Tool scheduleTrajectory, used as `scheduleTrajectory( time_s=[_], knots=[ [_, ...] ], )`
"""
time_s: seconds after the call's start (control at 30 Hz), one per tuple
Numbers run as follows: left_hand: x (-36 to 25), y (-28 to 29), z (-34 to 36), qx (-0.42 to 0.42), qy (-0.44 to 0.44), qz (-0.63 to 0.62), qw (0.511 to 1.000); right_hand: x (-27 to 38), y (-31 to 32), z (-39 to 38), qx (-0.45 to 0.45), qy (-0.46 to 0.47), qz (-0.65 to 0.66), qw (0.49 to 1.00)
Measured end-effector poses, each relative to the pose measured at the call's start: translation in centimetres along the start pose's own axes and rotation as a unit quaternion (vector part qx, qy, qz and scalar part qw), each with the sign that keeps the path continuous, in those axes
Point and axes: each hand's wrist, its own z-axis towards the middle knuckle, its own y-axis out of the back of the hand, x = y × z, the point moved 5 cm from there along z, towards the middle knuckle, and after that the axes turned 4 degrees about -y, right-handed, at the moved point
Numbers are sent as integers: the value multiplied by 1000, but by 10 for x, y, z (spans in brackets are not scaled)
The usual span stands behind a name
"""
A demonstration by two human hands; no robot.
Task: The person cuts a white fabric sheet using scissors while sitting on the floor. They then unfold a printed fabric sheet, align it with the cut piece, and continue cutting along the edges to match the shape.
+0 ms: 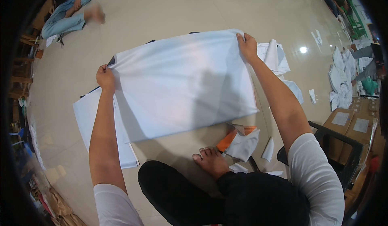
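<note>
A large piece of white fabric (178, 84) is stretched between my two hands above the tiled floor. My left hand (106, 79) pinches its far left corner, where a dark underside or dark layer shows along the edge. At the far right corner my right hand (247, 47) grips the fabric with the thumb on top. Creases run from the left corner across the cloth, and a shadow falls on its right half. Beneath my left forearm lies another white fabric piece (87, 112), partly covered by the stretched one.
A crumpled white and orange cloth (242, 143) lies near my bare foot (211, 162). White sheets (275, 58) sit beyond my right forearm. Cardboard boxes (351, 123) and a black chair frame (343, 145) stand at right. Another person's legs (70, 20) extend at far left, near scissors (60, 41).
</note>
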Motion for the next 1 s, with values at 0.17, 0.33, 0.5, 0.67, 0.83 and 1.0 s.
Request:
scheduleTrajectory(
  time_s=[0.17, 0.33, 0.5, 0.67, 0.83, 1.0],
  knots=[
    [-14, 10, -24, 18, 19, -3, 1000, -7, 12, -20, -86, -3, 119, 989],
    [-30, 67, -114, 6, -112, 62, 992, -44, 53, -103, -131, 17, 45, 990],
    [-27, 152, -247, 108, 26, 275, 955, -61, 120, -232, -14, -125, -127, 984],
    [-13, 165, -288, 166, 59, 263, 948, -100, 123, -276, 71, -188, -20, 979],
    [3, 173, -279, 180, 88, 253, 947, -94, 119, -272, 68, -201, 78, 974],
    [-24, 170, -289, 121, 307, -71, 941, -86, 130, -283, 87, -336, 300, 889]
  ],
)
